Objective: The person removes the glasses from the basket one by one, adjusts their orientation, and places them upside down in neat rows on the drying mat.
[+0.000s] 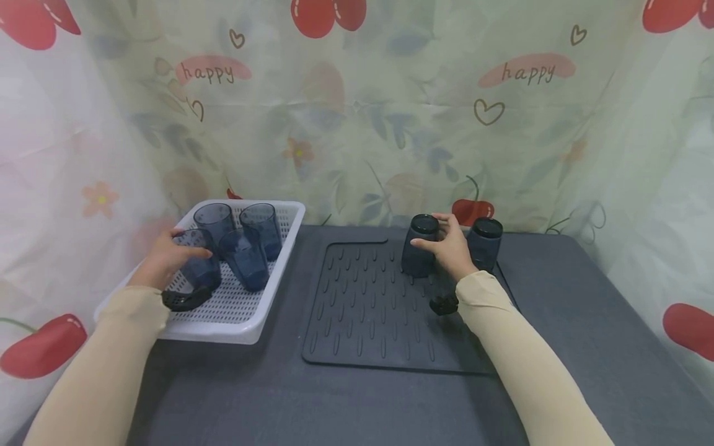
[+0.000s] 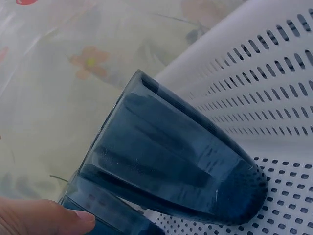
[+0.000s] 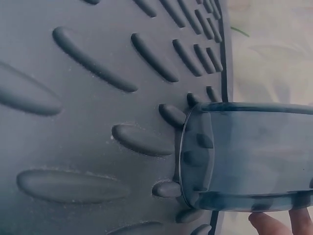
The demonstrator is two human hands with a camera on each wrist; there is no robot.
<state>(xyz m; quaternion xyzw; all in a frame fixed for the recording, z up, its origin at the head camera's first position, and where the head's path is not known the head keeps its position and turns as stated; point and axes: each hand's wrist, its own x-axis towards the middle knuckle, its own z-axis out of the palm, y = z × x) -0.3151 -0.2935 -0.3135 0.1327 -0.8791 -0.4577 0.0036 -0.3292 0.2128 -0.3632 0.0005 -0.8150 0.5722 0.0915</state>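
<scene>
My left hand (image 1: 167, 257) is at the left side of a white perforated basket (image 1: 253, 331), with its thumb and fingers around the top of a blue drinking glass (image 1: 199, 271). In the left wrist view, the thumb (image 2: 54, 218) lies on that glass, and a tilted glass (image 2: 166, 152) takes up the middle. Over the black drying mat (image 1: 357, 347), my right hand (image 1: 450, 251) grips another blue glass (image 1: 417, 257), turned upside down. Its rim is right at the mat's ridges in the right wrist view, where fingertips (image 3: 269, 224) show along the glass's side.
Two more glasses stand upright at the back of the basket, one glass (image 1: 214, 218) behind the left hand and another glass (image 1: 268, 232) beside it. One upside-down glass (image 1: 484, 244) stands right of my right hand. A patterned curtain (image 1: 357, 136) closes off the grey table (image 1: 334, 409) behind.
</scene>
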